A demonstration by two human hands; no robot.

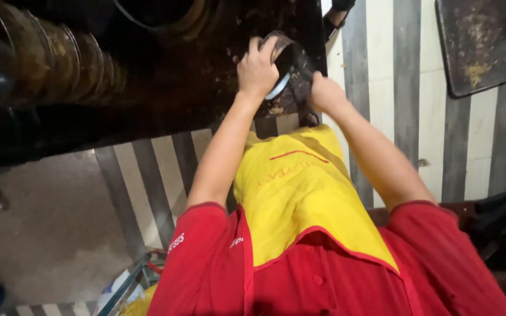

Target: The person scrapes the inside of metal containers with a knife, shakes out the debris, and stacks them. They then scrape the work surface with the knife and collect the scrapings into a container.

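Observation:
My left hand (257, 69) grips the rim of a small round dark metal tin (288, 55), tilted on its side over the edge of a black, crumb-covered worktop (206, 82). My right hand (324, 92) is closed just right of the tin and touches its lower side; I cannot see what it holds, if anything. Brown residue lies on the worktop under the tin. My red shirt and yellow apron (294, 187) fill the lower middle of the view.
A row of stacked round tins (65, 55) lies along the worktop at the left. A dirty dark baking tray (480, 44) rests on the striped floor at the upper right. Below left is a plain floor with a glass-edged object (130, 281).

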